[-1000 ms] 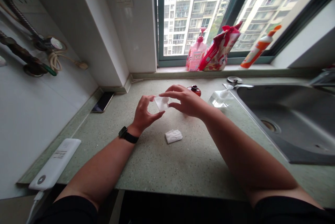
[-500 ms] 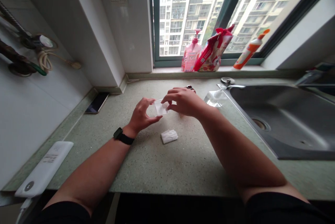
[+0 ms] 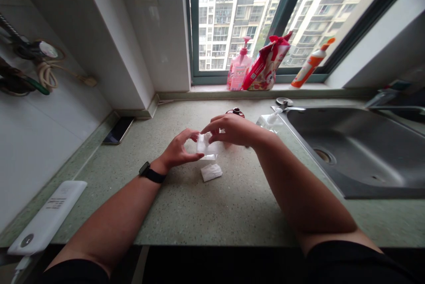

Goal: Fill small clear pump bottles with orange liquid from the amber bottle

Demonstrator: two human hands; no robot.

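Between my hands, above the speckled green countertop (image 3: 172,213), I hold a small clear plastic piece (image 3: 206,147). Its thin edges catch the light, and its exact shape is hard to tell. The fingertips of my left hand (image 3: 179,150) pinch its left side, and my right hand (image 3: 230,129) grips it from above and to the right. A folded white tissue (image 3: 211,172) lies on the counter just below it. Behind my right hand stands a small dark red object with a black top (image 3: 235,112), partly hidden.
A clear plastic item (image 3: 268,121) lies beside the steel sink (image 3: 352,153). A phone (image 3: 118,130) and white power bank (image 3: 46,217) lie at left. On the sill stand a pink pump bottle (image 3: 238,71), red-white pouch (image 3: 265,65) and orange-white bottle (image 3: 310,67).
The view has swung slightly, shifting everything left in the frame. The plastic piece now shows a lower edge reaching towards the tissue, and my fingers have shifted on it.
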